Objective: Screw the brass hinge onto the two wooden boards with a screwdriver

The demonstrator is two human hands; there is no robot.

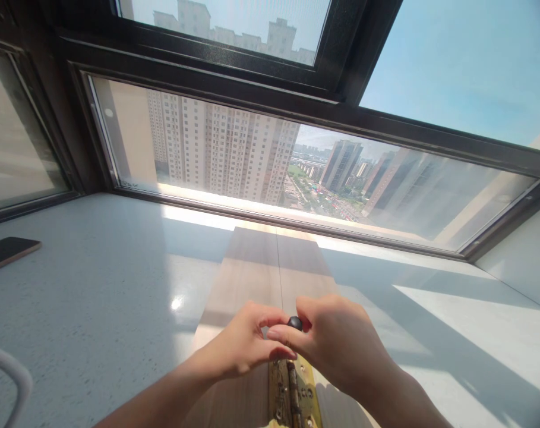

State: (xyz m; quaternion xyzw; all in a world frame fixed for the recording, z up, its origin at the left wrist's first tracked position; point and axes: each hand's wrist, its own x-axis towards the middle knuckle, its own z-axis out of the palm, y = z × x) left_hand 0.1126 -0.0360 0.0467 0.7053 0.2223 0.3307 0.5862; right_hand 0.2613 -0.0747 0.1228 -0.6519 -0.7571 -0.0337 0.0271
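Two wooden boards [270, 273] lie side by side on a pale stone sill, joined near me by a brass hinge [295, 395]. My left hand [243, 345] and my right hand [336, 342] meet just above the hinge. Both are closed in a pinch around a small black knob-like object [295, 323], which shows between the fingertips. What the black object belongs to is hidden by my fingers.
A dark phone [6, 251] lies at the far left of the sill [95, 285]. A large dark-framed window [296, 113] runs along the back, with tall buildings outside. A white curved tube [11, 374] sits at the lower left edge.
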